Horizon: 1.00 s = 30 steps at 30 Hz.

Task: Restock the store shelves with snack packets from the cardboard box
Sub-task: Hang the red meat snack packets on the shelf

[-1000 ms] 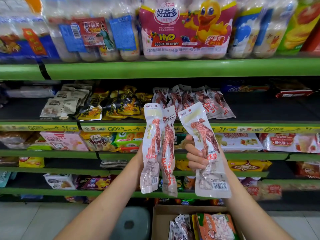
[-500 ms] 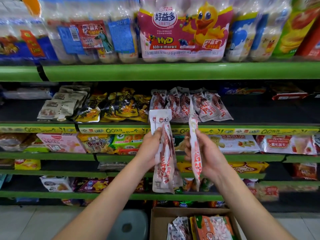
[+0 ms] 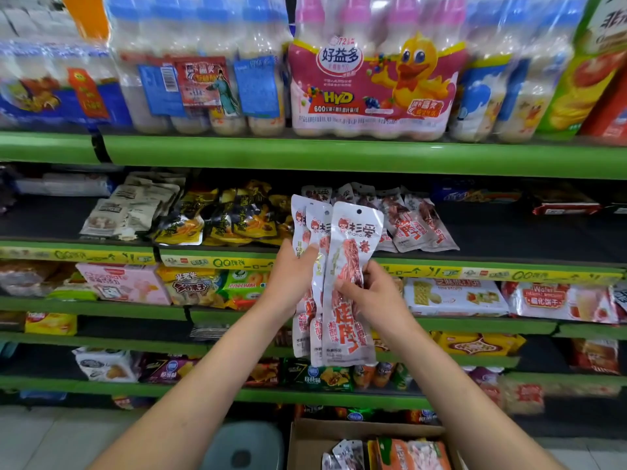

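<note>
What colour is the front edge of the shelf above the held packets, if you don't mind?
Green, seen clearly in the head view: shelf edge.

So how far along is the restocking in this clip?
Partway. Done: matching red-and-white snack packets already lie on the shelf. In hand: the left hand and right hand hold a stack of three like packets upright before that shelf, not yet placed. Left: the cardboard box below holds more packets.
</note>
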{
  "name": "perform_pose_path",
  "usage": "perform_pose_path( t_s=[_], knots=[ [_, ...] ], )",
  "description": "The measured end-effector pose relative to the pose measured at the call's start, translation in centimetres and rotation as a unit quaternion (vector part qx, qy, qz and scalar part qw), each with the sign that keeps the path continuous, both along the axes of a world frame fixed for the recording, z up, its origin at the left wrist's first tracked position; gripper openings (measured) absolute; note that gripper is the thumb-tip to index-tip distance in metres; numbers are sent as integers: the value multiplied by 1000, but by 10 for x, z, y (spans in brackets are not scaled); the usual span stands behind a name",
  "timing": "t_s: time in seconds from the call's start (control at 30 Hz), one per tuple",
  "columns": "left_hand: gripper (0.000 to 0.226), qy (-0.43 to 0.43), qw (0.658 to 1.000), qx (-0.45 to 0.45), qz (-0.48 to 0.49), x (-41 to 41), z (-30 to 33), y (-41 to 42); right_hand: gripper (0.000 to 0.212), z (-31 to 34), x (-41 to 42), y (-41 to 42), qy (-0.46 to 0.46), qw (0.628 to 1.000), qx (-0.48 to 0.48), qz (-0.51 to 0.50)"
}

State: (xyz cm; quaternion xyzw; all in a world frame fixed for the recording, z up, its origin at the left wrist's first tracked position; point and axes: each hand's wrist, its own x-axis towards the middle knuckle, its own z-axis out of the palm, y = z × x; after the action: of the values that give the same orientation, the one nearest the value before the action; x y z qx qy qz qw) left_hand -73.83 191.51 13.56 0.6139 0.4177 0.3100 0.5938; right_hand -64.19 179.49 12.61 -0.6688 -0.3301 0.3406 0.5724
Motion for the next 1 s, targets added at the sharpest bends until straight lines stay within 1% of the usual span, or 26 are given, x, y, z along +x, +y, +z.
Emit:
perform_pose_path(
  t_s=[0.07, 0.1, 0.17, 0.2, 0.27, 0.33, 0.4, 0.43, 0.57, 0.63, 0.77, 0.87, 0.93, 1.0],
  knots=[
    [49, -10, 1000, -4, -4, -4, 4, 4, 20, 4, 4, 8, 23, 1000, -4, -7],
    [49, -24, 1000, -15, -9, -6, 6, 8, 21, 8, 6, 13, 60, 998, 6, -2],
    [46, -55, 997, -47, -26, -12, 11, 14, 24, 15, 9, 21, 166, 985, 34, 9],
    [49, -62, 996, -64, -34, -15, 14, 17, 24, 20, 11, 26, 207, 978, 36, 11],
    [62, -52, 994, -83, -45, -22, 19, 24, 21, 27, 17, 36, 256, 966, 20, 2],
    [66, -37, 995, -86, -42, -30, 23, 31, 19, 35, 27, 51, 273, 962, -2, -16],
    [58, -42, 994, -99, -25, -41, 21, 42, 8, 46, 41, 69, 261, 964, -25, -30],
    [52, -47, 993, -106, -13, -47, 18, 47, 7, 53, 48, 80, 257, 965, -29, -36],
    [24, -59, 990, -123, 22, -71, 6, 61, 21, 68, 69, 124, 213, 975, -30, -61],
    [17, -56, 989, -132, 31, -80, 3, 65, 25, 71, 75, 143, 190, 979, -34, -71],
    [18, -59, 988, -135, 36, -89, 3, 71, 29, 62, 73, 167, 147, 986, -56, -58],
    [22, -64, 989, -132, 32, -90, 9, 71, 27, 47, 76, 174, 90, 990, -89, -54],
    [25, -61, 990, -122, 33, -90, 14, 71, 21, 41, 81, 175, 56, 990, -97, -80],
    [27, -59, 991, -116, 29, -88, 17, 71, 10, 42, 88, 173, 35, 989, -86, -115]
  ],
)
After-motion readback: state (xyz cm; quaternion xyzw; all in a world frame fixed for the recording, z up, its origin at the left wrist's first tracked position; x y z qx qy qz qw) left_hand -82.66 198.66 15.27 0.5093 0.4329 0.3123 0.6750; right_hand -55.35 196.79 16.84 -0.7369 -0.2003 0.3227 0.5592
